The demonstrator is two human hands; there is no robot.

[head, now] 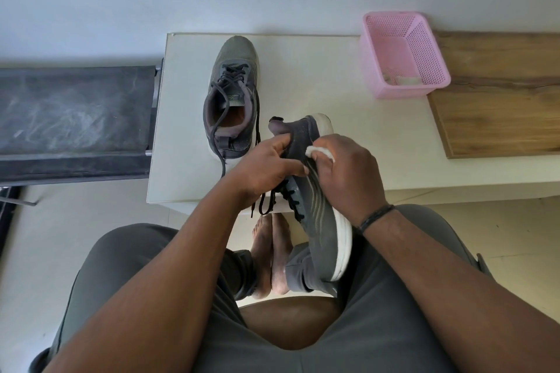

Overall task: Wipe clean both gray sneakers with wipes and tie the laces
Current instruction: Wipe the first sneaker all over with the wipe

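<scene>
One gray sneaker (233,94) stands upright on the white table (318,94), toe pointing away, its black laces loose and trailing over the near side. The second gray sneaker (324,221) with a white sole is held tilted on its side above my lap, heel toward the table. My left hand (266,166) grips it at the collar, fingers inside the opening. My right hand (345,169) presses a white wipe (315,151) against the sneaker's side. Its black laces (266,203) hang loose below my left hand.
A pink perforated basket (403,54) sits at the table's far right with a crumpled white piece inside. A wooden board (500,94) lies to its right. A dark bench (72,121) adjoins the table on the left. My bare feet (269,257) rest on the floor below.
</scene>
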